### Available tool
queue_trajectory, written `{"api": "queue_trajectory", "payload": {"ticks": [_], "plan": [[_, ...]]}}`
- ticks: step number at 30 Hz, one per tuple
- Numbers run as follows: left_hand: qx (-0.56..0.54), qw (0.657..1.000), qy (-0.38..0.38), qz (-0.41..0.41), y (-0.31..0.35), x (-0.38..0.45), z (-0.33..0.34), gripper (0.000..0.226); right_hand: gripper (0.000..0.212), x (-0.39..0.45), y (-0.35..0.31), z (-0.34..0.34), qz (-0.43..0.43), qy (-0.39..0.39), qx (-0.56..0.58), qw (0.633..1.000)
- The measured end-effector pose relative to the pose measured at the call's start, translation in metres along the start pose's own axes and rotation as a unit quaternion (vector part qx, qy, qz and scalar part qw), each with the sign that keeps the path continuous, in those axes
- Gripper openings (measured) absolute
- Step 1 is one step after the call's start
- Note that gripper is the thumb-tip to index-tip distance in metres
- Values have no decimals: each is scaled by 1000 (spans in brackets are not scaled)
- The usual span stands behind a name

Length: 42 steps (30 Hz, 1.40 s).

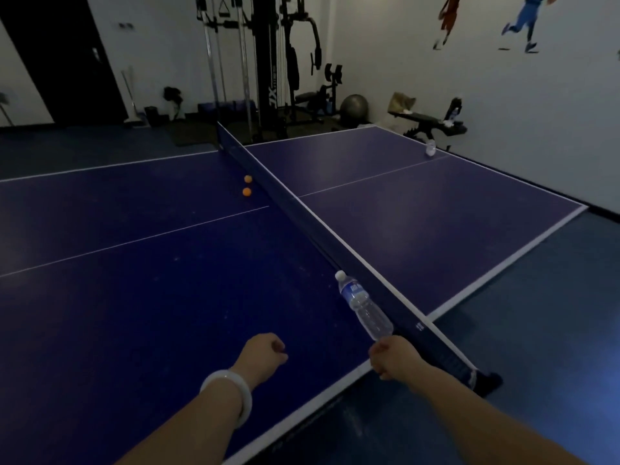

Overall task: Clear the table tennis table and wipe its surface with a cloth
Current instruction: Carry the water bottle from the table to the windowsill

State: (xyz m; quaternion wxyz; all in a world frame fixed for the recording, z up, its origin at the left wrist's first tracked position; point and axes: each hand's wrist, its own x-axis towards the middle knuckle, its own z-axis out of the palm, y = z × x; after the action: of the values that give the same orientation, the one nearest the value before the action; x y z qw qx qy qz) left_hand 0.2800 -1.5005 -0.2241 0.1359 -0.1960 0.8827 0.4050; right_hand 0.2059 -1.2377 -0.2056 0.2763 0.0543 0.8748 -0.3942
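The blue table tennis table (141, 297) fills the view, split by its dark net (302, 209). A clear water bottle (364, 305) with a white cap and blue label lies slanted beside the net near the front edge. My right hand (392, 355) meets the bottle's bottom end, with its fingers curled there. My left hand (265, 355), a pale bangle on its wrist, hovers over the table in a fist with nothing in it. Two orange balls (247, 186) lie by the net on the left half. A small clear object (430, 148) sits at the far right edge.
A net clamp (483, 377) juts out past the table's near edge. Beyond the table stand a weight machine (268, 62), a grey exercise ball (354, 109) and a bench (432, 122). Blue floor lies to the right of the table.
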Motion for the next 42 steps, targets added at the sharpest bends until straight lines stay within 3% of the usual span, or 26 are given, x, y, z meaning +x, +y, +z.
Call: {"api": "queue_trajectory", "payload": {"ticks": [5,8,11,13,16,21,35,39,42], "plan": [[36,999,-31,-13,-1,65,-4,21,21,48,-26,6,39,-43,57,997],[77,996,-43,-13,-1,94,4,34,11,79,-33,9,11,1,-48,999],[156,987,-28,-20,2,116,13,62,3,108,-41,4,-43,62,-137,988],[184,981,-30,-46,3,124,20,82,27,128,-46,1,-52,93,-197,975],[200,972,-63,-107,-4,135,32,112,64,156,-50,1,-36,78,-266,960],[227,958,-83,-152,-11,147,59,138,91,195,-51,9,-6,45,-289,956],[206,963,-82,-152,-30,154,69,141,86,220,-32,24,-25,64,-248,966],[212,961,-82,-156,-27,154,70,140,81,208,-32,14,-3,29,-138,990],[209,963,-76,-153,-25,154,69,140,73,181,-26,8,-6,63,-55,997]]}}
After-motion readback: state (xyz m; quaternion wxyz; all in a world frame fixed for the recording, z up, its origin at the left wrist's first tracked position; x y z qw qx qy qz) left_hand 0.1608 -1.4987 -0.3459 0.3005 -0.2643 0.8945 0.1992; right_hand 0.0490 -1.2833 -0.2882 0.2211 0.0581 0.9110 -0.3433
